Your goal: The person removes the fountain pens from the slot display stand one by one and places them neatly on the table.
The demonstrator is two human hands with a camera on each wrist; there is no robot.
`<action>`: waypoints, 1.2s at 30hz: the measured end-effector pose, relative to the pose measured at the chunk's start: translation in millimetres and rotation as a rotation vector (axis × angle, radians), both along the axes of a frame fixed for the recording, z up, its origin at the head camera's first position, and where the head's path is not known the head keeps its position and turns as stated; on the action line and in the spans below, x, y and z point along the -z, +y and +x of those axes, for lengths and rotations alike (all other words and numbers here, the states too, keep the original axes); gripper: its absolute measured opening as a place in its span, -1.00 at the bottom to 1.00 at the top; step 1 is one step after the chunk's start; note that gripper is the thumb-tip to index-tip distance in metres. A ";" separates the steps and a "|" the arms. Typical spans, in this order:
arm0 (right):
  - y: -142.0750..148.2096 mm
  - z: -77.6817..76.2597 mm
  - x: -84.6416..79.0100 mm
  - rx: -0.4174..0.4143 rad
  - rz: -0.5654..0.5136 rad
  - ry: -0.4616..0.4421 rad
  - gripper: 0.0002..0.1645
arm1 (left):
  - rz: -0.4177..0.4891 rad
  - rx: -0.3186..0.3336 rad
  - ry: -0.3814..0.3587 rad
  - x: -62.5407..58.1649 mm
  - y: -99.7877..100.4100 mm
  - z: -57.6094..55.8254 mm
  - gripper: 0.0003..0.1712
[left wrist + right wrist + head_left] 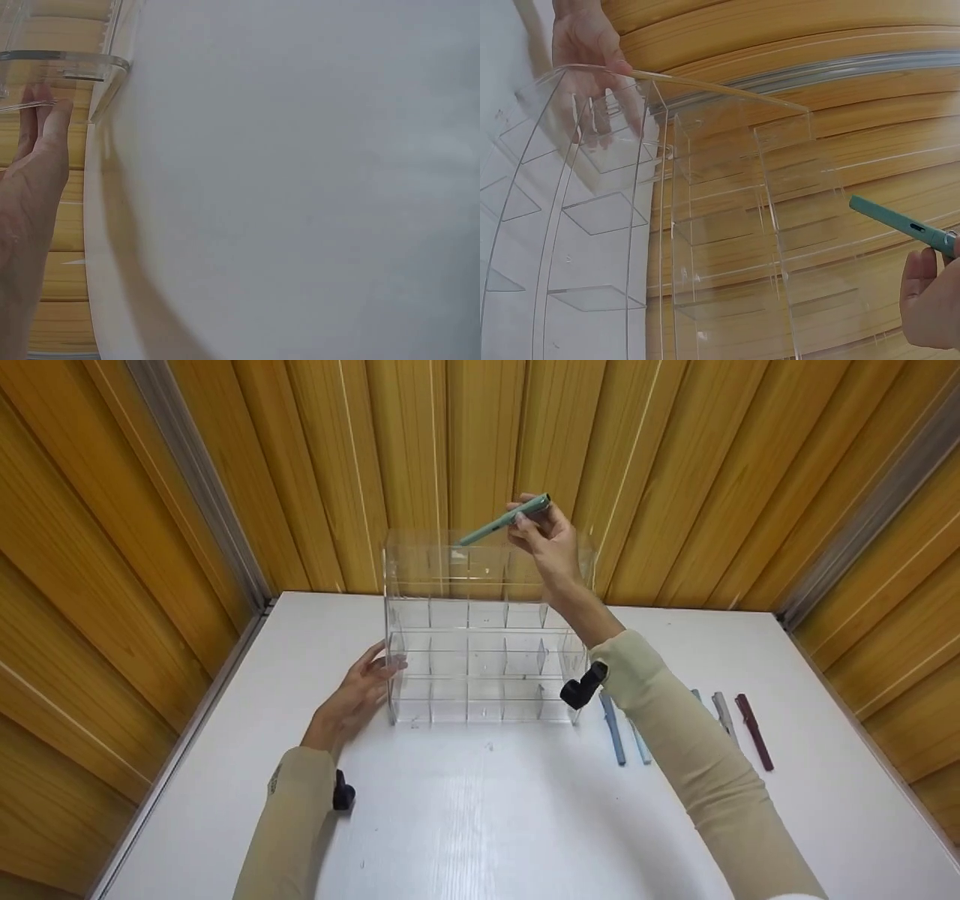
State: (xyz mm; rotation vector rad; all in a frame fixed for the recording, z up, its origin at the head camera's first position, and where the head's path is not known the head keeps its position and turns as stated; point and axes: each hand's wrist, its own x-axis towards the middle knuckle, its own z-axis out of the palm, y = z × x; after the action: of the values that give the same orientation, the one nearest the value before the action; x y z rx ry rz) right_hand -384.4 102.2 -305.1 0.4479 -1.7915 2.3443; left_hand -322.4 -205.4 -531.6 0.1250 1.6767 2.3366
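A clear acrylic organizer (486, 640) with several tiers of small compartments stands on the white table against the wooden wall. My right hand (546, 536) holds a green capped pen (499, 523) above its upper tier, the pen slanting down to the left. In the right wrist view the pen (892, 219) is beside the clear shelves, apart from them. My left hand (364, 682) rests at the organizer's left side, its thumb by the front edge. Through the clear wall in the right wrist view, the left hand's fingers (600, 120) look fairly straight.
Several pens lie on the table right of the organizer, among them a blue pen (613, 731), a grey pen (722, 710) and a dark red pen (754, 733). My right sleeve (697, 742) partly covers them. Wooden walls (480, 457) enclose the white table (480, 817).
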 end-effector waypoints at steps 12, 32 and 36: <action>19.1 8.9 -3.4 -0.073 -0.105 0.012 -0.52 | -0.011 0.006 0.013 0.3 -4.1 -3.5 -0.12; 68.9 28.0 18.6 -0.051 0.026 0.017 -0.59 | -0.007 0.012 0.004 -0.7 -3.4 -4.3 -0.09; 85.3 30.4 25.7 -0.024 0.086 0.008 -0.55 | -0.008 0.015 -0.027 0.7 -0.3 -2.9 -0.07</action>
State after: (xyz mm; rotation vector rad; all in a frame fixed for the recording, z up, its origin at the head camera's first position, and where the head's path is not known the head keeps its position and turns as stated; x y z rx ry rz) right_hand -354.0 187.5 -330.8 0.4921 -1.8993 2.2842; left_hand -325.3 -205.7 -532.3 0.1040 1.6667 2.3103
